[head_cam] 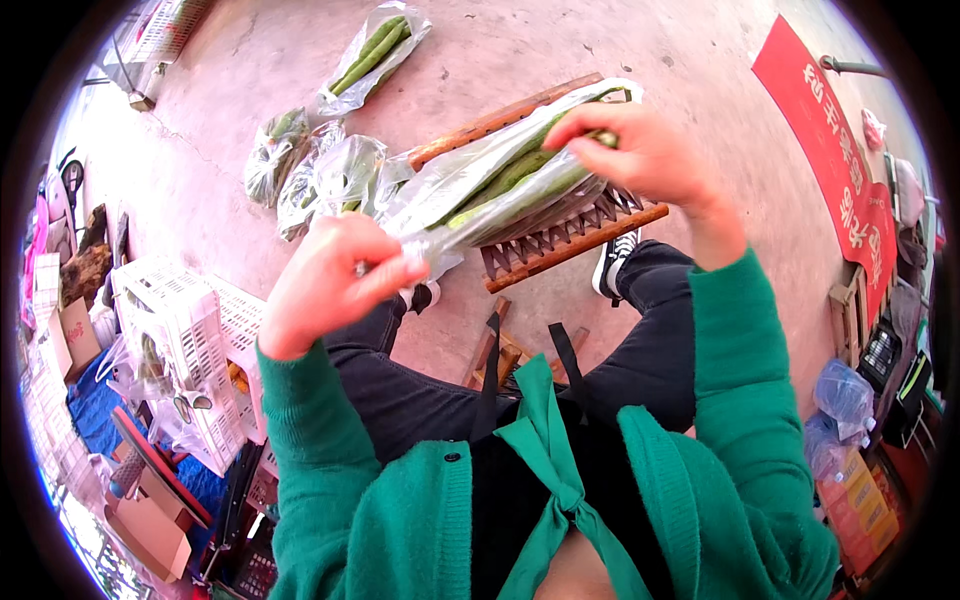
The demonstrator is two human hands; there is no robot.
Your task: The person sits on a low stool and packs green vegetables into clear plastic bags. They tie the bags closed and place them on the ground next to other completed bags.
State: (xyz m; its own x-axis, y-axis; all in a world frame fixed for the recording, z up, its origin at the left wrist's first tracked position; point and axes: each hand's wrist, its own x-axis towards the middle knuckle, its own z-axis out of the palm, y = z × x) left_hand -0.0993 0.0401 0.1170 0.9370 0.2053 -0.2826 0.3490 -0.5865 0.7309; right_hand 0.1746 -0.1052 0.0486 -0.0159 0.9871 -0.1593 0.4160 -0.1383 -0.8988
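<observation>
A clear plastic bag (431, 191) holding several long green gourds (517, 174) lies across a low stool with wooden rails (576, 247) and laced dark straps. My left hand (337, 270) grips the gathered plastic at the bag's near left end. At the other end my right hand (630, 150) has thumb and fingers at the tips of the gourds; whether they are closed on a gourd or on the plastic is unclear. Left of the stool, several bagged bundles of green vegetables (349, 169) rest on the floor, and another bag of long gourds (373, 56) lies farther off.
White plastic crates (169, 300), with scissors (192, 403) hanging on one, stand at the left near open cardboard boxes (154, 536). A red banner (832, 142) with writing, a wooden crate (847, 311) and large plastic bottles (844, 397) are at the right. Part of a wooden seat shows between my legs.
</observation>
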